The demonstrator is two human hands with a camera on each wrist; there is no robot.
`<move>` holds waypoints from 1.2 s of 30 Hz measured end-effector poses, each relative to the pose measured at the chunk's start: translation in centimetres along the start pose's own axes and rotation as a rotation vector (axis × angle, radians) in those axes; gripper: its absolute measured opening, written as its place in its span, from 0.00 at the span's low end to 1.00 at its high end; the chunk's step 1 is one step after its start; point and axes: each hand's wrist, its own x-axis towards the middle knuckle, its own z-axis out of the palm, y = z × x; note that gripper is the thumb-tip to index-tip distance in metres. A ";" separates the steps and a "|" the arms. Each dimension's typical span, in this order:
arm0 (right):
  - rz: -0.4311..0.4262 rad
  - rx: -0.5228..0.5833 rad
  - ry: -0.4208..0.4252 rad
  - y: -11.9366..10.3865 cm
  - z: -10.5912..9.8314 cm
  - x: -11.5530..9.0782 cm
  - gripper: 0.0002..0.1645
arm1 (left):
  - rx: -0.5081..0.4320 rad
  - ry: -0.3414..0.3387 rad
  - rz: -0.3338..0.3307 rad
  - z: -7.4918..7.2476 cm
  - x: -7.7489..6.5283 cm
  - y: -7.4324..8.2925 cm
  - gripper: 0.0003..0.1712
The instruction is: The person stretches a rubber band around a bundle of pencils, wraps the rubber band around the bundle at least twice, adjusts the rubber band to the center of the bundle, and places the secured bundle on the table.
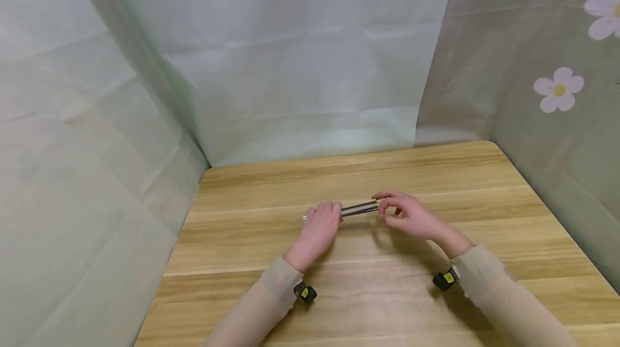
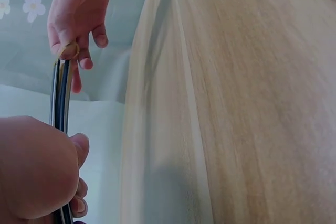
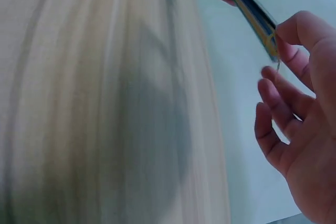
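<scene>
While the left hand [image 1: 322,224] wraps firmly round a bundle of sticks [image 1: 359,209] at its nine o'clock end, the right hand [image 1: 407,215], at three o'clock, pinches a band [image 2: 78,51] between bent thumb and forefinger, its other fingers parted. The sticks are long, slim and straight, lying side by side, dark and silvery with some yellowish lengths; the band is a thin, yellowish loop at their tips. The bundle is held above the table [image 1: 358,304], whose smooth top has pale and brown wood grain. Towards twelve o'clock hangs creased, pale green cloth [image 1: 310,56]; at two o'clock, round-petalled white flowers [image 1: 559,90] have yellow centres.
</scene>
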 end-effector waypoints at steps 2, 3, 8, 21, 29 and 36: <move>-0.016 -0.024 0.015 -0.1 0.2 -0.1 0.07 | -0.010 0.007 -0.002 0.0 0.0 -0.1 0.11; -0.020 -0.032 0.023 -0.2 0.2 -0.1 0.07 | -0.021 0.008 -0.004 -0.1 0.0 -0.1 0.10; -0.027 -0.047 0.067 -0.2 0.4 -0.1 0.06 | -0.137 -0.025 -0.018 -0.5 -0.1 -0.1 0.11; 0.079 0.012 0.092 0.5 0.1 -0.2 0.09 | -0.281 -0.087 0.104 -0.6 -0.1 -0.2 0.10; 0.028 0.001 0.062 0.8 0.8 0.1 0.13 | -0.343 -0.120 0.190 -0.8 -0.1 -0.1 0.08; -0.073 0.046 -0.060 0.6 3.6 1.0 0.12 | -0.275 -0.012 0.164 -1.2 0.5 0.3 0.12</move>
